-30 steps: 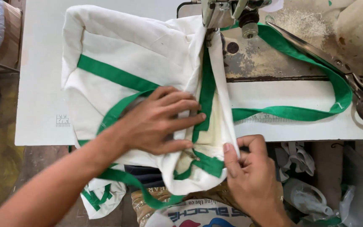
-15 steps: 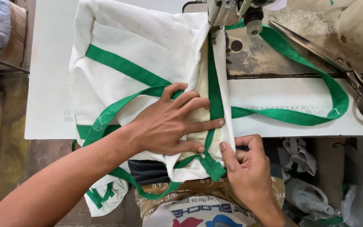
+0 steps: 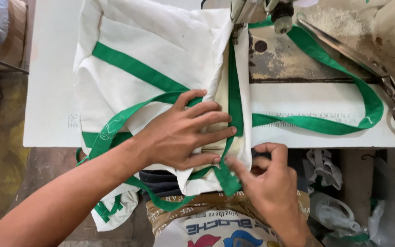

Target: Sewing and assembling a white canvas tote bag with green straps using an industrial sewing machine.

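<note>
Since a moment ago the white bag (image 3: 161, 77) has slid further up the table toward the sewing machine (image 3: 257, 9), and my hands have followed it. From the head camera, my left hand (image 3: 184, 132) lies flat on the bag with fingers spread, pressing the cloth down beside the green trim (image 3: 235, 96) that runs under the presser foot. My right hand (image 3: 270, 187) pinches the folded green end at the bag's near corner — thumb and forefinger closed on it. A loose green strap (image 3: 344, 119) loops over the white table (image 3: 51, 91), near the large scissors (image 3: 380, 77). Whether the bag holds anything I cannot tell.
</note>
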